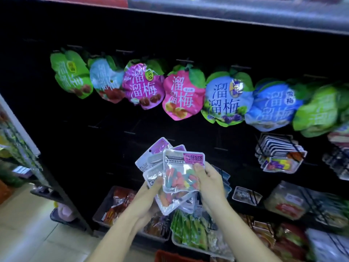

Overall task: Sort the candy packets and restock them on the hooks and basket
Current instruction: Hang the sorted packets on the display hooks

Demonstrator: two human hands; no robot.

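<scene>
Item: fanned stack of clear plastic candy pkts w/ purple headers (181, 174), hovering before black pegboard (94, 103).
L hand (149, 193) gripping stack from below; R hand (209, 184) pinching front pkt.
Status, est.: sorting ongoing. Black wire hooks (130, 132) hanging bare, black wire basket (279, 156) part-filled. Restocking not yet done.

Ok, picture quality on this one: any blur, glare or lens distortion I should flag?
Head view, centre: the candy packets held in the left hand and right hand are fairly sharp, with slight sheen on the clear film. Head view, edges: blur smears the green bag at far right. The wide lens bows the top shelf edge, and the backboard is nearly black.
</scene>
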